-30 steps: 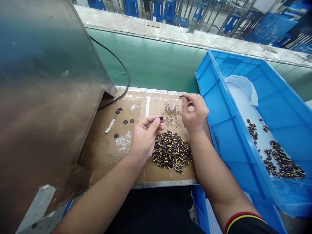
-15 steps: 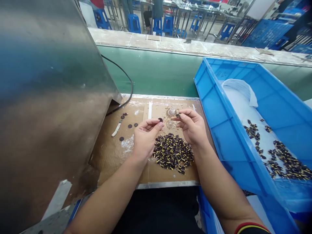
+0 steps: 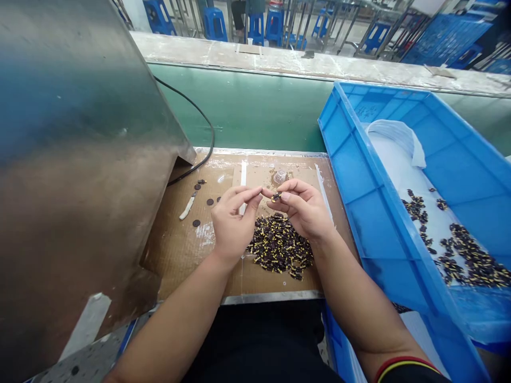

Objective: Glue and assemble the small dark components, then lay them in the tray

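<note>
My left hand [image 3: 235, 215] is closed in a pinch above the board, a small dark disc at its fingertips, mostly hidden now. Close beside it, my right hand [image 3: 305, 207] pinches a small black-and-yellow part [image 3: 276, 197] between thumb and fingers. The fingertips of both hands nearly meet. Below them lies a heap of similar black-and-yellow parts [image 3: 281, 250] on the brown cardboard surface [image 3: 187, 266]. Loose dark discs [image 3: 196, 223] lie left of my left hand, near a white-handled knife [image 3: 187, 206].
A blue crate [image 3: 347, 175] with a white liner and more black-and-yellow parts [image 3: 471, 255] stands on the right. A large metal housing [image 3: 88, 175] rises on the left, with a black cable [image 3: 207, 125] beside it. A clear round piece [image 3: 280, 176] lies behind my hands.
My hands have come closer together; the right hand moved left and slightly down with its part. The disc in my left hand has turned mostly out of sight. The view has tilted slightly downward.
</note>
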Demonstrator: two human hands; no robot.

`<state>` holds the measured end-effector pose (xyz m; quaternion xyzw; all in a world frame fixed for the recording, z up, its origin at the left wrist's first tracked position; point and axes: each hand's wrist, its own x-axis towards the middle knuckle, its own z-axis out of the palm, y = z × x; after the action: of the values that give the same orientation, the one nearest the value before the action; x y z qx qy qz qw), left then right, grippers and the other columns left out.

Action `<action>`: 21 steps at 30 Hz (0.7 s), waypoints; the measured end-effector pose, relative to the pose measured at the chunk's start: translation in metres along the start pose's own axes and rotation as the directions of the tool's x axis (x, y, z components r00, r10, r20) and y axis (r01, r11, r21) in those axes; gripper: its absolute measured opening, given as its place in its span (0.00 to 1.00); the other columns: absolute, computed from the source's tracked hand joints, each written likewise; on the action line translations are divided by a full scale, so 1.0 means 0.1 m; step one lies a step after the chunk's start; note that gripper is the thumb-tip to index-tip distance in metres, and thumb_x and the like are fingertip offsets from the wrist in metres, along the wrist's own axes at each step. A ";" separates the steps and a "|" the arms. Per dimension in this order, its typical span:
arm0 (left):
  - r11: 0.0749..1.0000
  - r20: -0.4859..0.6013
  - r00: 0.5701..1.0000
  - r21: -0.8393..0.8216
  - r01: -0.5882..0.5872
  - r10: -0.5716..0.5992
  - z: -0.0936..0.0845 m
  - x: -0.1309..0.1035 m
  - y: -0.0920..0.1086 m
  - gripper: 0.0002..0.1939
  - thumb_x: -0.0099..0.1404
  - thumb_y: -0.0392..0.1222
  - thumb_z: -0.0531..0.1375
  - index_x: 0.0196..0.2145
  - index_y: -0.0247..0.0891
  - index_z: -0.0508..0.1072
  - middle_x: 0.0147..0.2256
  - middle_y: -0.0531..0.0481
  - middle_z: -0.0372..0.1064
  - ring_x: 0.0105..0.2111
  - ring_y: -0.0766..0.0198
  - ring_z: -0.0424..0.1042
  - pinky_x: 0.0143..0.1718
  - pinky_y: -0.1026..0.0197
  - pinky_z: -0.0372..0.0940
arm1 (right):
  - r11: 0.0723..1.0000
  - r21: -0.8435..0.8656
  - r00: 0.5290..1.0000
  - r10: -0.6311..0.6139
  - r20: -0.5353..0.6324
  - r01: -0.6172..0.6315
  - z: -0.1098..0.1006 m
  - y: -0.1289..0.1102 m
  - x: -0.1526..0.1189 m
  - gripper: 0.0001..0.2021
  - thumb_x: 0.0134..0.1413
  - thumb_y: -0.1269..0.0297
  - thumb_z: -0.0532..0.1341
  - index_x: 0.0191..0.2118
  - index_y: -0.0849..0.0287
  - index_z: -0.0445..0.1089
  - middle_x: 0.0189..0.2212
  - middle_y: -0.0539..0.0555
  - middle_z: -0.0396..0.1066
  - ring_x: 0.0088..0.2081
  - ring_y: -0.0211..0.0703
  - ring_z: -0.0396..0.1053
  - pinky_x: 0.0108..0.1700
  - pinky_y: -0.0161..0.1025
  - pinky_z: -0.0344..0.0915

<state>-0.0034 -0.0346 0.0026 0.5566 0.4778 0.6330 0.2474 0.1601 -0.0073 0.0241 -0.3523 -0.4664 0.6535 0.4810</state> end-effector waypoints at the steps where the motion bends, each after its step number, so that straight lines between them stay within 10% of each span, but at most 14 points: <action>1: 0.992 0.016 0.995 0.078 -0.102 0.101 -0.03 0.01 0.01 0.10 0.65 0.36 0.66 0.44 0.45 0.82 0.40 0.48 0.77 0.41 0.63 0.75 0.48 0.57 0.71 | 1.000 0.025 1.000 0.018 0.004 -0.018 0.00 -0.02 0.00 0.11 0.51 0.57 0.71 0.36 0.53 0.71 0.32 0.49 0.75 0.42 0.44 0.78 0.49 0.47 0.78; 6: 0.962 0.144 0.959 0.089 -0.258 0.244 -0.12 0.05 0.05 0.11 0.65 0.33 0.66 0.42 0.47 0.82 0.48 0.48 0.77 0.45 0.60 0.77 0.51 0.53 0.72 | 0.985 0.121 0.992 0.124 0.032 -0.127 -0.06 -0.09 0.01 0.13 0.45 0.58 0.73 0.33 0.55 0.71 0.25 0.46 0.73 0.35 0.41 0.78 0.41 0.42 0.79; 11: 0.979 0.129 0.991 -0.193 0.066 -0.041 -0.09 0.05 0.08 0.06 0.62 0.38 0.70 0.38 0.44 0.82 0.43 0.47 0.79 0.44 0.60 0.78 0.53 0.53 0.73 | 0.989 0.089 0.993 0.120 0.006 -0.120 -0.07 -0.08 0.02 0.12 0.48 0.57 0.72 0.34 0.55 0.72 0.28 0.49 0.75 0.36 0.41 0.79 0.31 0.34 0.76; 15: 0.605 0.208 0.850 -0.622 0.497 -0.484 -0.02 0.07 0.02 0.11 0.56 0.47 0.74 0.35 0.42 0.82 0.38 0.48 0.79 0.35 0.68 0.78 0.41 0.65 0.74 | 0.994 -0.077 0.994 -0.086 -0.064 0.081 0.02 -0.01 -0.02 0.10 0.55 0.55 0.69 0.38 0.54 0.72 0.29 0.49 0.76 0.35 0.41 0.79 0.29 0.35 0.72; 21: 0.348 0.327 0.747 -0.729 0.589 -0.579 0.04 0.08 0.01 0.12 0.53 0.42 0.76 0.35 0.39 0.82 0.39 0.50 0.79 0.36 0.73 0.75 0.41 0.72 0.71 | 0.911 -0.284 0.935 -0.339 -0.104 0.299 0.22 0.09 -0.10 0.05 0.61 0.63 0.66 0.42 0.53 0.76 0.37 0.49 0.79 0.36 0.38 0.78 0.41 0.39 0.77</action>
<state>-0.0018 -0.0274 0.0071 0.1802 0.3063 0.6418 0.6795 0.1401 -0.0239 0.0228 -0.3803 -0.5626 0.4696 0.5641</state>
